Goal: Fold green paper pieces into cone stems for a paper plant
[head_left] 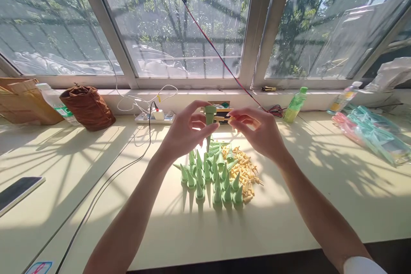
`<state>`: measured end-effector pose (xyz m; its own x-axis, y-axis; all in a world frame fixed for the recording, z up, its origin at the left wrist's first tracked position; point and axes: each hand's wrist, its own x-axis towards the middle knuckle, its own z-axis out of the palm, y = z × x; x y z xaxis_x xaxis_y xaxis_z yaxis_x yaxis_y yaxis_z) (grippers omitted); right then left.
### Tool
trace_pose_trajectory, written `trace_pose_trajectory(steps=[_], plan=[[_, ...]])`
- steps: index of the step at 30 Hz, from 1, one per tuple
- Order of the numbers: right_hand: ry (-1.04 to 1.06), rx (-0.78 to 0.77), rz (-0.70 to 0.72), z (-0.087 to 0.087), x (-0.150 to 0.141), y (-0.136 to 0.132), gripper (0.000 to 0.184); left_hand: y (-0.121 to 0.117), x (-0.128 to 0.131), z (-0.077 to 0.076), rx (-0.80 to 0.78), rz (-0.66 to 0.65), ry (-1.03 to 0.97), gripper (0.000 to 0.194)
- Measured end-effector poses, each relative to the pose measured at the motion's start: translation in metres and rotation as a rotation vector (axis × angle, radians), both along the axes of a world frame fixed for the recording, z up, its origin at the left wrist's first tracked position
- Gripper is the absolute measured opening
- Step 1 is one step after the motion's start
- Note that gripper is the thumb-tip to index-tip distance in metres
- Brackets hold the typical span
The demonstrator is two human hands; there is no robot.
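My left hand (185, 132) is raised over the table and pinches a green cone (210, 115), its wide end up and its tip down. My right hand (261, 135) is closed at the fingertips on a small tan peg (220, 118), which lies level against the cone's side near its wide end. Whether the peg has entered the cone I cannot tell. Below both hands, several green cones (217, 196) stand tip up in a cluster, with a few lying down behind. A heap of tan pegs (245, 169) lies against the cluster's right side.
A power strip (167, 117) with cables stands near the window. Left are a phone (19, 192), a brown bag (86, 107), a bottle (59, 105) and a cardboard box (28, 100). Right are a green bottle (295, 105), another bottle (345, 97) and plastic pouches (375, 130).
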<state>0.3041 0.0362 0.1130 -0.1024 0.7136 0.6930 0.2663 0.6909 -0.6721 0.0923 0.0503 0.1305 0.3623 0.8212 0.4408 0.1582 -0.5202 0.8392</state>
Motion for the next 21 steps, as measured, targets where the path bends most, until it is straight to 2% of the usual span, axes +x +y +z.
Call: trace_pose_trajectory(steps=[10,17,21], plan=[[-0.083,0.159,-0.059,0.002,-0.002,-0.007,0.014,-0.008,0.008,0.001,0.108,0.028,0.044,0.044],[-0.014,0.163,-0.102,0.005,-0.003,-0.01,0.013,-0.015,0.016,0.001,0.118,0.003,-0.008,0.042],[0.042,0.113,-0.063,0.006,-0.002,-0.01,0.014,-0.017,0.02,-0.001,0.155,0.022,-0.009,0.041]])
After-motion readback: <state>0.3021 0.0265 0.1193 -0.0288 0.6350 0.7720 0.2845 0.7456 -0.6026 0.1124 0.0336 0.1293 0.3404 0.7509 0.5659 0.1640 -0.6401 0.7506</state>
